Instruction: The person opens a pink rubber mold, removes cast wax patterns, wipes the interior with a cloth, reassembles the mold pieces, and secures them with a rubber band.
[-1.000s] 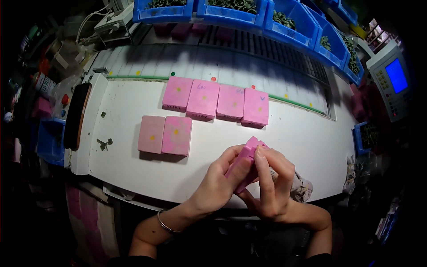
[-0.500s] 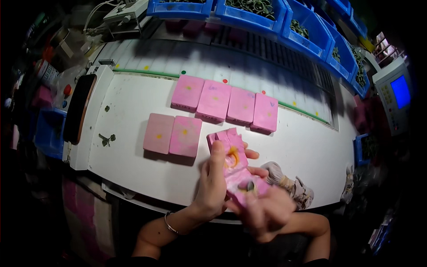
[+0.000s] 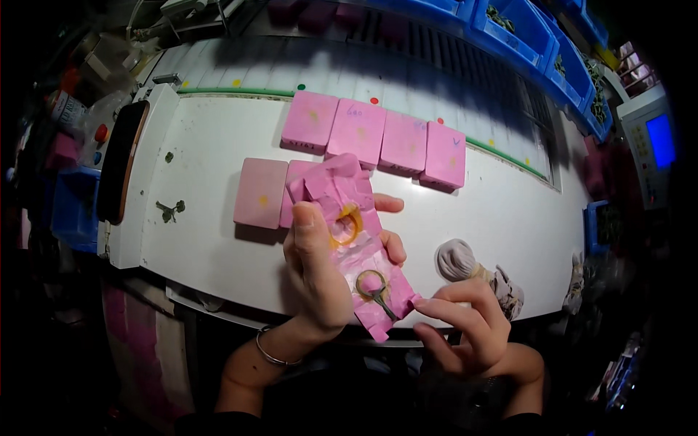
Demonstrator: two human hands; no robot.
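Observation:
My left hand (image 3: 318, 280) grips a long, opened pink mold (image 3: 378, 258), thumb along its left side and fingertips showing beyond the right. Its upper part holds a yellow ring shape (image 3: 356, 227); its lower part, a grey-green ring with a stem (image 3: 383, 304). My right hand (image 3: 472, 330) has its index fingertip at the mold's lower right corner, thumb apart below. Several pink blocks (image 3: 405, 144) stand in a row beyond, and two more (image 3: 259, 190) lie nearer, one partly covered by the mold.
The white worktable (image 3: 196, 261) also carries small grey-green scraps (image 3: 170, 211) and a grey cloth bundle (image 3: 456, 260). A phone (image 3: 123, 160) rests at left beside a blue bin (image 3: 76, 207). Several blue bins (image 3: 516, 40) hang at back right, above a slatted strip. A control screen (image 3: 660, 138) is at right.
The closed pink mold has been opened out, exposing the ring shapes. My left hand has moved up and left with it. My right hand has loosened, leaving a fingertip at the corner.

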